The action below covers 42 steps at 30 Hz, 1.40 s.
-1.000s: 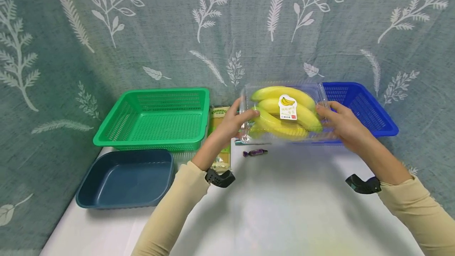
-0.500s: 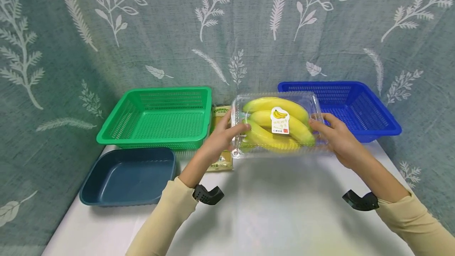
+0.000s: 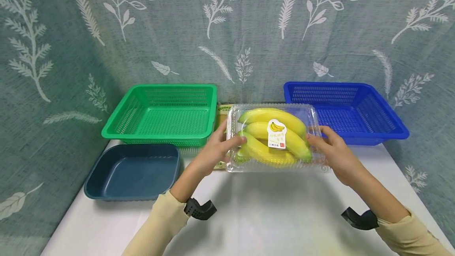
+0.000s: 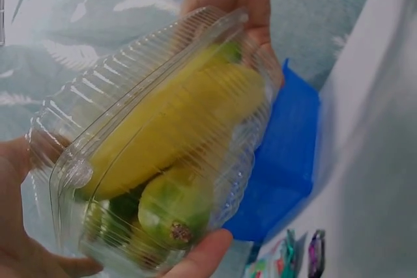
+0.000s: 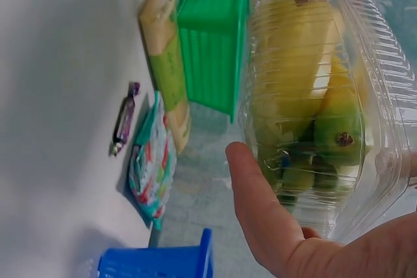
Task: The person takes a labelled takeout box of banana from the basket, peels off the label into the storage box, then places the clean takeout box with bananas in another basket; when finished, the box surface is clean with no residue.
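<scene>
Spanning the gap between two hands, a clear plastic box of yellow bananas hangs above the table, its lid side facing up and a white label on it. The left hand grips the box's nine o'clock end, thumb lying across the lid and pointing toward two o'clock, fingers curled round the edge. The right hand grips the three o'clock end, its thumb on the lid and pointing toward ten o'clock. Both hands are clamped on the box. The left forearm rises from seven o'clock and the right from five, each in a cream sleeve with a black strap at the wrist.

From the box, a green basket sits at ten o'clock, a blue basket at two, and a dark blue tub between eight and nine. A yellow packet lies beside the green basket, partly hidden by the left hand. The right wrist view shows a teal packet and a purple sweet on the white table. A leaf-patterned curtain hangs at twelve o'clock.
</scene>
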Available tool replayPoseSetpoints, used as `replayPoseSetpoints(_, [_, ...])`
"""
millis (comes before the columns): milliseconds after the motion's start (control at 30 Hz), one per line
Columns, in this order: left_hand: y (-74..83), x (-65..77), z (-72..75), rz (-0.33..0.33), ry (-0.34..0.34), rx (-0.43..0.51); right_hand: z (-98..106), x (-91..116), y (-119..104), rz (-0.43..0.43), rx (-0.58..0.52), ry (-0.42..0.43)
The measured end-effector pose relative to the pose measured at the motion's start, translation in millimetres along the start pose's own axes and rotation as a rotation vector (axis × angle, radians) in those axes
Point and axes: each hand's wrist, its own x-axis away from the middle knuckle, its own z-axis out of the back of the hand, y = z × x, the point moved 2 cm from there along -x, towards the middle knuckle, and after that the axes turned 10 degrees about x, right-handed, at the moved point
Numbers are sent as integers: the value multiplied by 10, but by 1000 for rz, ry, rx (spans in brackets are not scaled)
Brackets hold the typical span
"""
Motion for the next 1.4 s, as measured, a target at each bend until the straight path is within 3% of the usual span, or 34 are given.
replayPoseSetpoints(167, [-56, 117, 22, 27, 11, -2, -86, 62, 65, 15, -8, 7])
replayPoseSetpoints(367, [-123, 253, 35, -12, -26, 20, -186, 144, 135, 27, 2, 11])
replayPoseSetpoints(500, [-220, 360, 59, -4, -18, 25, -264, 200, 194, 23, 18, 4])
replayPoseSetpoints(767, [-468, 515, 114, 29, 24, 37, -449, 267, 381, -47, -14, -16])
replayPoseSetpoints(1400, [-787, 871, 121, 98, 131, 108, -732, 466, 635, -126, -123, -46])
